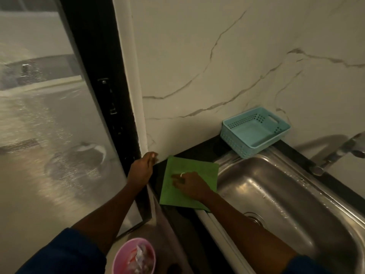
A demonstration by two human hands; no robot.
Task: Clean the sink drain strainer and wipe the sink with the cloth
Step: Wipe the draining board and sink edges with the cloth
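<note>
Two hands, right grip pressing flat square green cloth, left grip unclear, glossy steel sink beside.

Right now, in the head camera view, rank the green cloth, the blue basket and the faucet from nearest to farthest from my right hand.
1. Green cloth: directly under the right hand, left of the sink.
2. Blue basket: against the wall, behind the sink's back-left corner.
3. Faucet: far right, behind the sink.
</note>
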